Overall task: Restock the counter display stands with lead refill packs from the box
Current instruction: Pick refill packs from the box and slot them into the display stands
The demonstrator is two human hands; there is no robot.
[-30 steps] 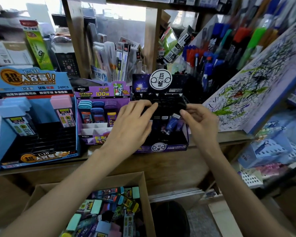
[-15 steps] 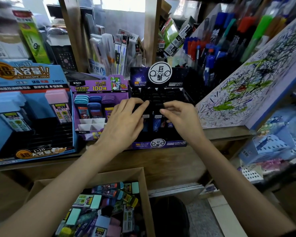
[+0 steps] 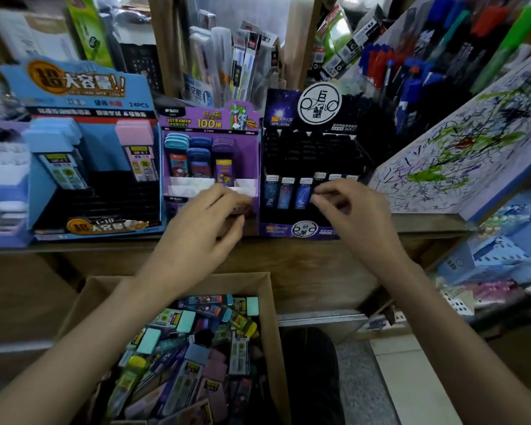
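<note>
Three display stands are seen side by side on the wooden counter (image 3: 426,223): a blue stand (image 3: 104,148) at the left, a purple stand (image 3: 248,154) in the middle and a black stand (image 3: 291,148) at the right.

- Blue stand: one pink-capped pack (image 3: 135,148) and a group of light-blue-capped packs (image 3: 55,148) are held; the number in that group cannot be counted.
- Purple stand: three columns of packs (image 3: 199,162) are counted, teal, blue and purple.
- Black stand: six white label tops are counted in the front row (image 3: 285,191). The three packs at the left are seen whole and the rest are partly covered by the right hand (image 3: 353,210).

One open cardboard box (image 3: 270,302) is placed below the counter. It is filled with a loose heap of lead refill packs (image 3: 193,348), too many and too blurred to be counted.

The left hand (image 3: 202,222) is held in front of the purple stand's lower edge with its fingers curled. Whether anything is held cannot be told because of blur. The right hand's fingers are curled, and thumb and forefinger tips are brought close together at the fourth pack (image 3: 319,177) of the front row. A grip on it cannot be confirmed.

One scribbled test board (image 3: 472,148) is seen leaning at the right.
</note>
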